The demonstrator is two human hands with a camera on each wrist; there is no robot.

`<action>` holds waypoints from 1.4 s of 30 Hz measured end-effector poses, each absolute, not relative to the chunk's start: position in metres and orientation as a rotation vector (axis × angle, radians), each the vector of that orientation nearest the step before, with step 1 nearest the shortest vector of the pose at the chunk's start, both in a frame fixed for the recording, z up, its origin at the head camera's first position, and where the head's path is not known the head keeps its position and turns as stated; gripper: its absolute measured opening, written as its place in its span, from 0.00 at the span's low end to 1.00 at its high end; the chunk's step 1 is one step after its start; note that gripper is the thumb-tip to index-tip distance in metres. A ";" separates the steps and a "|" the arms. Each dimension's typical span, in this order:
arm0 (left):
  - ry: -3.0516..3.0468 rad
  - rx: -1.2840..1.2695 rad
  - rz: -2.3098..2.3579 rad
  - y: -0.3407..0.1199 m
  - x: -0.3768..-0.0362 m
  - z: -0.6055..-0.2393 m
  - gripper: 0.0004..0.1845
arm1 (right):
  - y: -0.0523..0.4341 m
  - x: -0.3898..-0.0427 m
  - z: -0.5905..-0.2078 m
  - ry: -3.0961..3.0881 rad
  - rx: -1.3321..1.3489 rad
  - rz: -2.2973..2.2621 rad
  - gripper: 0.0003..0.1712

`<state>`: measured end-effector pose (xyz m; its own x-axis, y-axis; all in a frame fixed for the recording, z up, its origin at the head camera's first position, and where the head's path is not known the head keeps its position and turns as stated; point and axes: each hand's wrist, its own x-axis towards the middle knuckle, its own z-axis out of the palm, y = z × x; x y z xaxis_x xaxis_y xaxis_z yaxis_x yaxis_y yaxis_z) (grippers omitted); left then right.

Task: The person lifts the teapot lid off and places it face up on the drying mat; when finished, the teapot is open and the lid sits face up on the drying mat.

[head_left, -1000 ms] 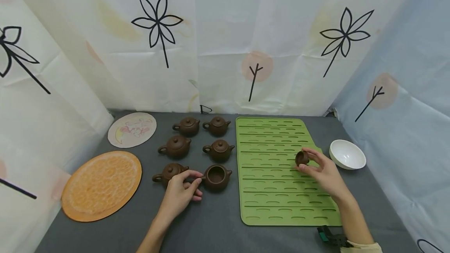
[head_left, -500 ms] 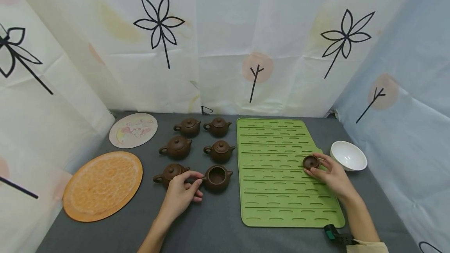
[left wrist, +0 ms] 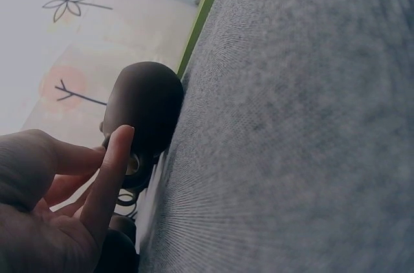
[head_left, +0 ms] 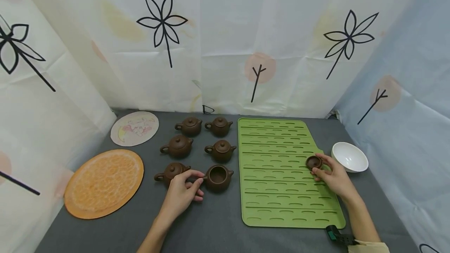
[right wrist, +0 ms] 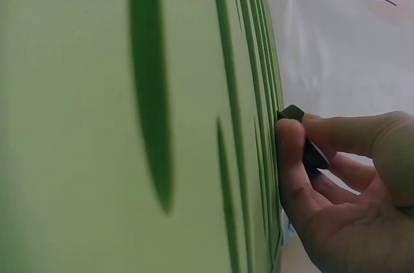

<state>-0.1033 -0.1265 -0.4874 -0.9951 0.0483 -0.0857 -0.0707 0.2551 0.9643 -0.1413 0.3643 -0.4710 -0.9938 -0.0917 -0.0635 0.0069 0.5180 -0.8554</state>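
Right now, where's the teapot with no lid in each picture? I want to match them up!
Head: the open teapot is just below the middle, pinched by the left hand.
Left wrist: the open teapot is the dark round shape left of the middle.
Right wrist: it isn't in this one.
Shared landmark: the green mat, a thin strip near the top in left wrist, huge in right wrist.

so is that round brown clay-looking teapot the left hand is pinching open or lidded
Open: in the head view the teapot is uncovered and its hollow inside shows, while five other rounded brown teapots wear lids.
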 end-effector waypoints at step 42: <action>2.543 0.334 1.747 -0.131 -0.160 -0.442 0.11 | 0.269 -0.163 -0.424 2.663 -0.426 -1.582 0.18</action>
